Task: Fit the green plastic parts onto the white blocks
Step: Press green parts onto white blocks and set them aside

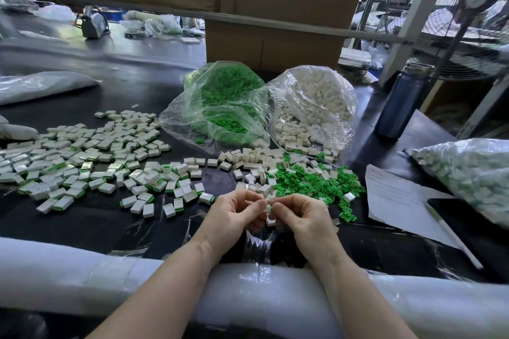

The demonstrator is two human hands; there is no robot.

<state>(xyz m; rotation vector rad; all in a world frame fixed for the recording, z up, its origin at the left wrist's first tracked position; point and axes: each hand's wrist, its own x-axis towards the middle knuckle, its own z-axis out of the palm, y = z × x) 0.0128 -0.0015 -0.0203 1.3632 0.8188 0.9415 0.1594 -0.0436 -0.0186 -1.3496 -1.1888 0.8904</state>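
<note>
White block sits pinched between left hand and right hand just above the near tabletop, so line its green part up squarely, then press evenly.

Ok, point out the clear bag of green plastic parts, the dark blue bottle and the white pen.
Clear bag of green plastic parts (220,107): head view, on the plastic over the green heap.
Dark blue bottle (402,102): head view, middle of its body.
White pen (451,237): head view, mid-barrel, over the paper's edge.
</note>
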